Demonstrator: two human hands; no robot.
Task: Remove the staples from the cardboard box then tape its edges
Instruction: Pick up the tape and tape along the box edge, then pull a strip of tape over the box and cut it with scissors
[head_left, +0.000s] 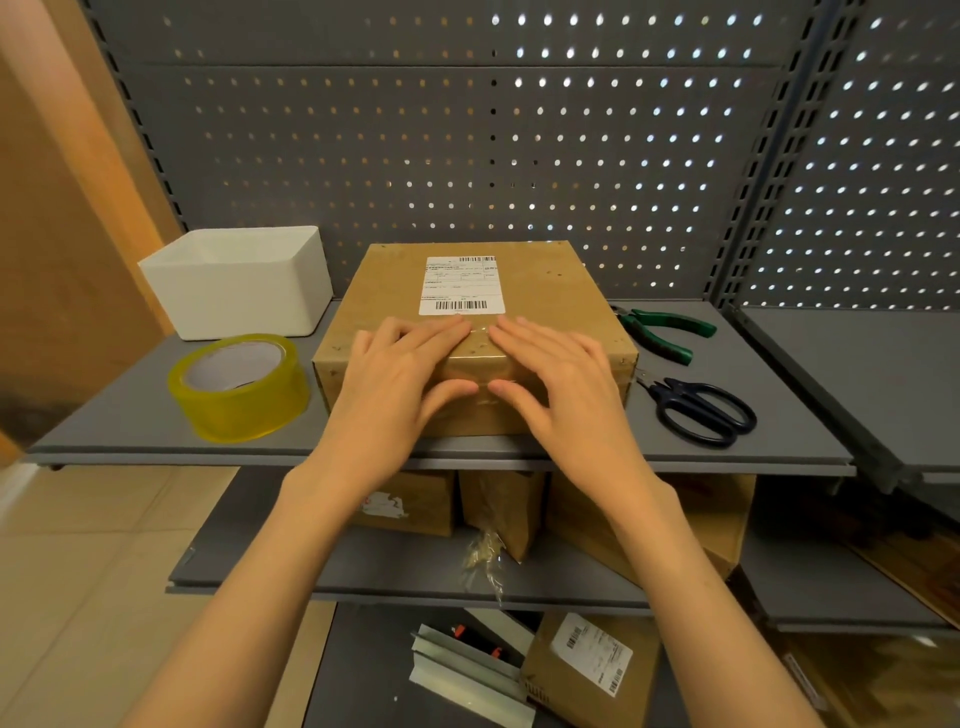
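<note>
While hands (400, 374) press, box (545, 291) label faces up.

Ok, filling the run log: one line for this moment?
both hands flat, pressing tape on cardboard box | tape roll left | scissors, pliers right

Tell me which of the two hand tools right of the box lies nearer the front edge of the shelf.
The black-handled scissors; the green-handled pliers lie behind them, closer to the pegboard.
</note>
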